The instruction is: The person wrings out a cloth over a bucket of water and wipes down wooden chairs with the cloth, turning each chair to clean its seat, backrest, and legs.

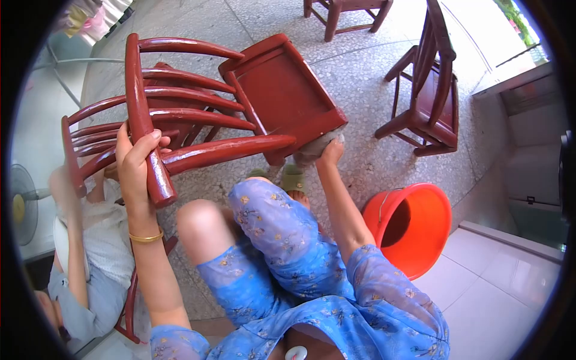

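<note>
A dark red wooden chair (282, 90) is tipped in front of me, its slatted back toward my left and its seat facing up. My left hand (138, 157) is wrapped around the top rail of the back. Under the near corner of the seat, my right hand (329, 152) presses a greyish cloth (310, 148) against the chair. The cloth is partly hidden by the seat and by my fingers.
An orange bucket (433, 225) with dark contents stands by my right knee. Red chairs (429, 111) stand to the right and at the back. At the left, another person (90, 270) sits beside a second tilted chair (75, 153); a fan (23, 204) is behind.
</note>
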Tool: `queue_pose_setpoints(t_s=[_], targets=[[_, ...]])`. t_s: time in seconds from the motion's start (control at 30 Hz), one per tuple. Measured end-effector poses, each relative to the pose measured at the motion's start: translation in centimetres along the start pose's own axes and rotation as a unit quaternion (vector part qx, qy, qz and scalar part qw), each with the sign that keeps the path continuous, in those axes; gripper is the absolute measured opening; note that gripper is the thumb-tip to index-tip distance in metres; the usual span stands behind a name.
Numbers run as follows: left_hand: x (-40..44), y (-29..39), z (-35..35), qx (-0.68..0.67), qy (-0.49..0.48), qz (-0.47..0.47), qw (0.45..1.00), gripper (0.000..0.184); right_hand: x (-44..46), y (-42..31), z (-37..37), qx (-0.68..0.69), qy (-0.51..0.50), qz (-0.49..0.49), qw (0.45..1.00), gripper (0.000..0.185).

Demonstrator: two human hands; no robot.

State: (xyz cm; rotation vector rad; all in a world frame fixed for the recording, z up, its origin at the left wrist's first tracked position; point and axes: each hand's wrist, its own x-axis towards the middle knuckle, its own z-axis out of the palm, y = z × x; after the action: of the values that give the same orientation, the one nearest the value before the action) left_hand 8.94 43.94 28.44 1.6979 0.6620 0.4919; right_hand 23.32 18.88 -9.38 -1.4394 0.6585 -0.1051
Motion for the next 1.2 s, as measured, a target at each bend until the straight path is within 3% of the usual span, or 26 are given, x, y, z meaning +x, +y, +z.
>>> queue_pose_setpoints(t_s=[0.07, 0.17, 0.27, 0.4, 0.47, 0.6, 0.67, 0.77, 0.87, 1.0, 1.07, 1.2], targets=[[0.4, -0.2, -0.1, -0.015, -0.028, 0.001, 0.999, 0.043, -1.9, 1.3, 0.4, 0.2, -0.073, 0.132, 0.968, 0.032], [0.2, 0.0, 0.2, -0.008, -0.024, -0.013, 1.0, 0.043, -6.0, -3.2, -0.8, 0.238, -0.115, 0.082, 0.961, 0.024], [0.2, 0.0, 0.3, -0.013, -0.022, -0.005, 1.0, 0.042, -5.2, -6.1, -1.1, 0.18, -0.119, 0.112, 0.97, 0.021], [0.5, -0.3, -0.1, -0.012, -0.032, 0.007, 0.999, 0.039, -3.6, -4.5, -0.2, 0.169, -0.098, 0.111, 0.974, 0.021], [0.5, -0.4, -0.3, -0.001, -0.032, 0.005, 0.999, 0.04, -3.2, -3.8, -1.0, 0.219, -0.168, 0.151, 0.949, 0.031], [0.6, -0.4, -0.2, -0.013, -0.027, 0.012, 0.999, 0.04, -1.6, -3.4, -2.4, 0.165, -0.199, 0.153, 0.954, 0.029], [1.1, -0.8, -0.5, -0.013, -0.036, 0.015, 0.999, 0.039, -1.4, -3.9, -2.8, 0.171, -0.219, 0.243, 0.929, 0.026], [0.9, -0.7, -0.4, 0.001, -0.034, 0.027, 0.999, 0.039, -1.3, -5.0, -2.1, 0.279, -0.199, 0.296, 0.891, 0.022], [0.4, -0.3, 0.1, -0.003, -0.029, 0.023, 0.999, 0.041, -0.8, -3.1, 0.2, 0.25, -0.117, 0.26, 0.925, 0.017], [0.6, -0.6, 0.1, -0.001, -0.03, 0.026, 0.999, 0.039, -0.7, -2.5, 0.6, 0.266, -0.093, 0.298, 0.912, 0.018], [0.5, -0.5, 0.2, 0.0, -0.03, 0.025, 0.999, 0.039, -1.0, -3.2, 0.0, 0.325, -0.131, 0.319, 0.881, 0.017], [0.4, -0.5, 0.3, -0.008, -0.035, 0.026, 0.999, 0.038, -1.6, -3.9, 0.9, 0.324, -0.072, 0.277, 0.902, 0.017]])
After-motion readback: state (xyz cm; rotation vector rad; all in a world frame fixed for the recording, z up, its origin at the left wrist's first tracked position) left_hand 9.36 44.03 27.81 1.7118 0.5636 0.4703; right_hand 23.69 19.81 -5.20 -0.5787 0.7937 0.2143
